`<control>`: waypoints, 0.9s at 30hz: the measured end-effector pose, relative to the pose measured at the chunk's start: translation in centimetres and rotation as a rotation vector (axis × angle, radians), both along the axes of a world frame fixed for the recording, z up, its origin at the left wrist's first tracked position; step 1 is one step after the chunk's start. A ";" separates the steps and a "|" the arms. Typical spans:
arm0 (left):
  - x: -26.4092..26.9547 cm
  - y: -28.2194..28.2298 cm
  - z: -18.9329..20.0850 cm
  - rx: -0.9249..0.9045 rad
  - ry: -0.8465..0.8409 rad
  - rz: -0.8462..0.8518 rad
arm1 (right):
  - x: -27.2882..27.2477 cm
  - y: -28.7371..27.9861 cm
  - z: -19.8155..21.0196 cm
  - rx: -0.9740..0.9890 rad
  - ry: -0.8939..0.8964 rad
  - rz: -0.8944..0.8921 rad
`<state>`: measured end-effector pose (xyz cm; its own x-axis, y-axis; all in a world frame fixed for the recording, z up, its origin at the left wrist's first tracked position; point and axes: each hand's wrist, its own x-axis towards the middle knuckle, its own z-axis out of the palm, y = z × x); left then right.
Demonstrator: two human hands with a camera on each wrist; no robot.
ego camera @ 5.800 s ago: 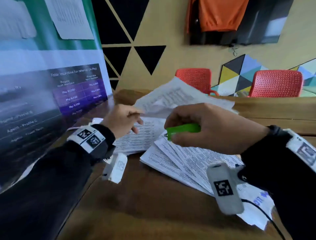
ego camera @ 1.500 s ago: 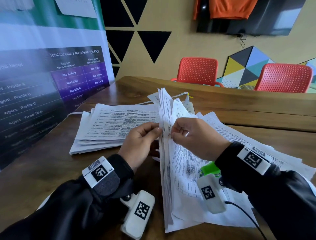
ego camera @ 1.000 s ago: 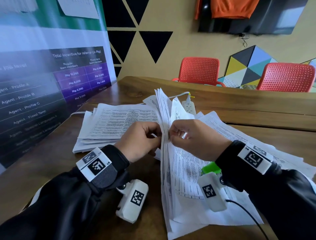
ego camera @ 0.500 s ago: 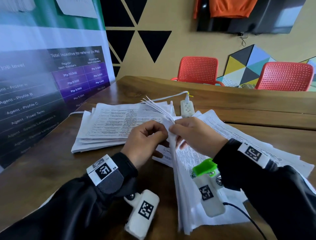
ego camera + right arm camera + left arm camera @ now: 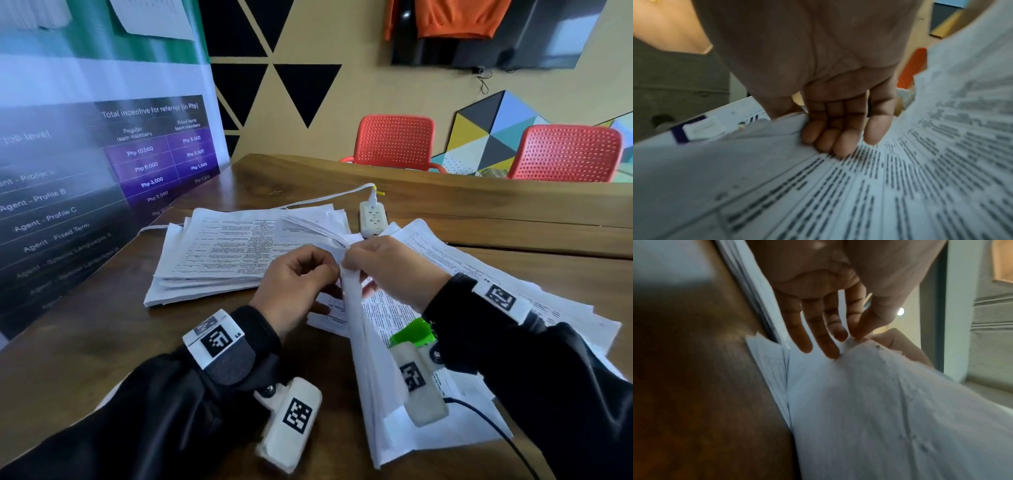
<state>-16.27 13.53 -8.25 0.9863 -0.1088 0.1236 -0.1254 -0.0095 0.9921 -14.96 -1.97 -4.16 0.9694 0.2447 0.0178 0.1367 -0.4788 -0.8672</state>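
Note:
A thick bundle of printed sheets (image 5: 363, 359) stands on its edge on the wooden table (image 5: 102, 342), its top corner bent over to the left. My left hand (image 5: 334, 270) pinches that corner between thumb and forefinger, as the left wrist view shows (image 5: 849, 337). From the other side my right hand (image 5: 346, 263) grips the same corner, its fingers (image 5: 824, 139) curled against the printed face (image 5: 859, 186) and the thumb on the far side. A green stapler (image 5: 412, 334) lies on loose sheets under my right wrist.
A second stack of printed sheets (image 5: 222, 253) lies flat to the left. More sheets (image 5: 513, 284) spread to the right. A white power strip (image 5: 373, 219) with a cable sits behind the hands. Two red chairs (image 5: 394, 140) stand beyond the table; a banner (image 5: 85, 171) lines the left side.
The bundle's top corner, upright and fanned a second ago, has bent down to the left. Both hands stay pinched at it and have moved a little closer together.

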 end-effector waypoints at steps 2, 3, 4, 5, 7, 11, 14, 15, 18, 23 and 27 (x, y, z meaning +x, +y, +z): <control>0.1 0.5 0.7 0.165 -0.084 0.014 | -0.1 0.2 0.0 -0.148 -0.106 -0.012; 0.1 0.7 1.1 0.231 -0.121 0.013 | -0.3 0.3 0.1 -0.202 -0.154 -0.015; 0.1 0.9 1.4 0.290 -0.159 0.004 | -0.4 0.4 0.3 -0.238 -0.193 -0.013; 0.1 1.1 1.7 0.348 -0.194 -0.005 | -0.6 0.5 0.4 -0.261 -0.225 -0.007; -0.2 1.4 2.1 0.448 -0.247 -0.003 | -0.9 0.6 0.6 -0.288 -0.262 0.012; -0.2 1.6 2.1 0.537 -0.288 0.004 | -1.1 0.9 0.5 -0.329 -0.266 0.033; 0.3 1.8 2.0 0.452 -0.234 -0.045 | -1.1 0.7 0.7 -0.324 -0.211 0.004; 0.5 1.8 1.8 0.391 -0.204 -0.055 | -1.0 0.5 0.7 -0.299 -0.183 -0.003; 0.3 1.4 1.2 0.197 -0.082 -0.056 | -0.8 0.3 0.8 -0.226 -0.125 -0.013; 0.2 1.0 0.6 0.106 -0.029 -0.053 | -0.7 0.1 0.8 -0.220 -0.139 -0.044; 0.3 1.3 1.3 0.309 -0.147 -0.075 | -0.7 0.2 0.8 -0.356 -0.227 -0.036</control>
